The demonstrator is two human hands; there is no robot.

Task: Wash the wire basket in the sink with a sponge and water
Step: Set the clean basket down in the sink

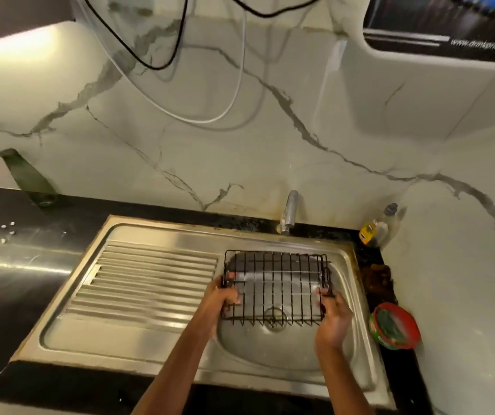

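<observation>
We hold the black wire basket (275,287) over the bowl of the steel sink (288,351), with one hand on each short side. Our left hand (221,298) has its fingers curled round the left edge of the basket, and our right hand (331,317) grips the right edge in the same way. The basket lies between the two hands, almost flat, and the drain (274,318) shows through its wires. The tap (289,211) stands behind the bowl, apart from the basket. On the counter to the right of the sink is a round red tub (396,326); inside it we see something green, perhaps a scrub pad, but we cannot tell for sure. A yellow bottle (368,232) stands in the corner.
</observation>
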